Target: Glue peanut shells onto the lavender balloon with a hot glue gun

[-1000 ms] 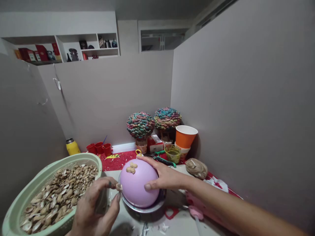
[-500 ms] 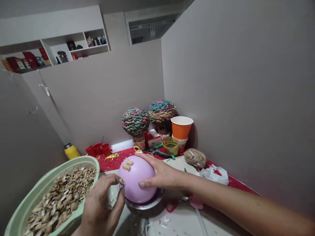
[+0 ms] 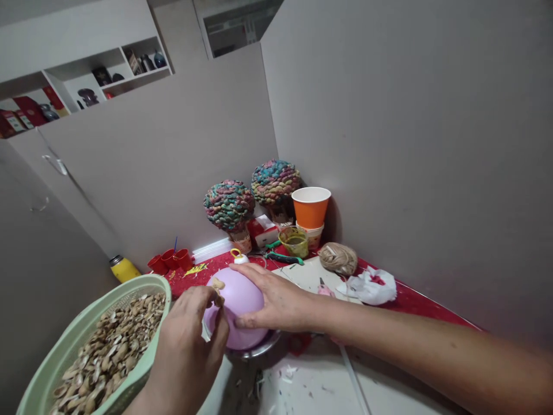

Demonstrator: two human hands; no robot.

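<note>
A light purple balloon (image 3: 244, 297) rests on a shiny metal bowl (image 3: 261, 350). My right hand (image 3: 268, 300) lies against the balloon's right side, fingers over the top and thumb in front, gripping it. Between thumb and fingertips, my left hand (image 3: 190, 334) pinches a peanut shell (image 3: 220, 301) at the balloon's upper left. Close by, other peanut shells (image 3: 217, 283) sit on the balloon, partly hidden by the left fingers. At the left, a pale green basket (image 3: 166, 288) holds many loose peanut shells (image 3: 116, 346).
Behind stand two colourful ball-topped ornaments (image 3: 228, 204), orange paper cups (image 3: 311, 210), a murky plastic cup (image 3: 294, 242) and green-handled pliers (image 3: 285, 259). A twine ball (image 3: 338, 259) and white plastic bag (image 3: 371, 287) lie right. Red cups (image 3: 184, 259) and a yellow bottle (image 3: 124, 269) stand left.
My left hand has brought the pinched shell up and right, from the balloon's left edge to beside the shells on it. My right hand keeps its grip. The view has shifted.
</note>
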